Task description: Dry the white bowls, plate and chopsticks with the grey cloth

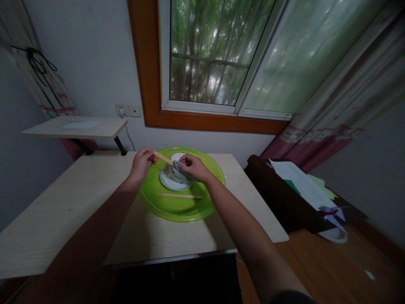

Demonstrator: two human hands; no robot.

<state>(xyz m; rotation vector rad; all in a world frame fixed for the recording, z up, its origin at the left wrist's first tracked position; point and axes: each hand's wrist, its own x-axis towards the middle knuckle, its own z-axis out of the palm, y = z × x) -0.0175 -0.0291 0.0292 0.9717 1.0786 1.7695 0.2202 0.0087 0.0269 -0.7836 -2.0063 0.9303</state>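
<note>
A pair of chopsticks [163, 157] is pinched by one end in my left hand [142, 162]. Over the dishes, my right hand [194, 166] grips a greyish cloth [178, 165] that wraps the other end of the chopsticks. Below it a bowl [177, 175] stands on a white plate [169, 182]; my right hand partly covers the bowl. Another white dish [177, 156] shows just behind. These sit on a round green tray [186, 213], where more chopsticks [179, 195] lie flat near the front.
The tray rests on a pale wooden table [126, 219] against the wall, under a window [218, 55]. A raised shelf [76, 126] stands at the table's back left. Right of the table, a dark wooden piece of furniture [268, 194] holds papers [297, 185].
</note>
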